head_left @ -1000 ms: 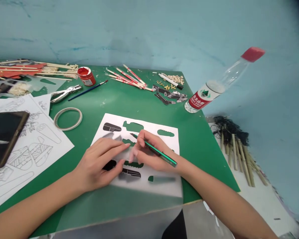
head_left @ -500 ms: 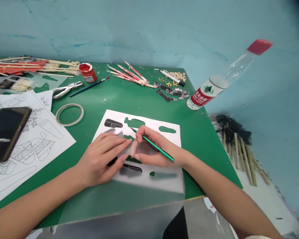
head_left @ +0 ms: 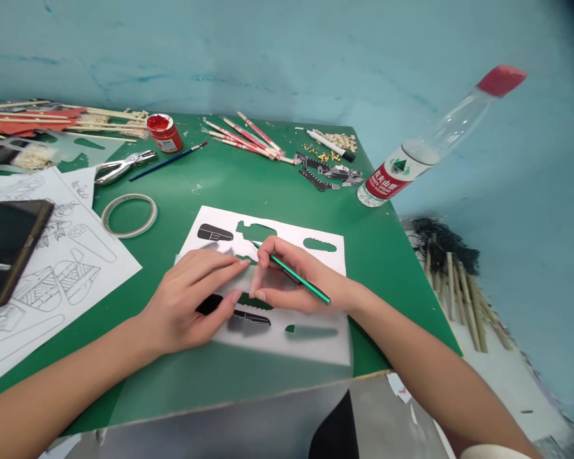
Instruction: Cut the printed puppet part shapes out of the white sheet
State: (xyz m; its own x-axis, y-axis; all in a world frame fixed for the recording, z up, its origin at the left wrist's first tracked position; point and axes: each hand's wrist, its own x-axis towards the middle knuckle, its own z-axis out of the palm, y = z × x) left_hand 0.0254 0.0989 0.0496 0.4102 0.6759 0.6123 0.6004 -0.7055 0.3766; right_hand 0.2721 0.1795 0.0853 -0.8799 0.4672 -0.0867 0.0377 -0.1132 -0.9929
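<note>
My right hand (head_left: 296, 277) has its fingers closed round a slim green pen-like tool (head_left: 301, 280), whose thin dark tip points up and left above the paper. The thumb and a fingertip of that hand meet at a translucent sheet (head_left: 172, 386); whether they pinch it I cannot tell. This sheet overlaps the lower part of a white paper (head_left: 310, 347) with cut-out holes and black printed shapes, and hangs past the table's front edge. To the left, my left hand (head_left: 196, 299) lies palm down on the sheet, fingers stretched and holding nothing, close to my right fingertips.
Left on the green table (head_left: 210, 178) lie a phone (head_left: 12, 245), drawings (head_left: 90, 255), a tape roll (head_left: 129, 215), a metal hole punch (head_left: 124, 167) and a paintbrush (head_left: 172, 160). Behind are a red paint jar (head_left: 165, 134) and sticks (head_left: 249, 137). A bottle (head_left: 397, 169) stands right.
The view has shifted slightly, so everything sits a little further left and up. My left hand has drawn slightly away from my right fingertips; both keep nearly the same pose.
</note>
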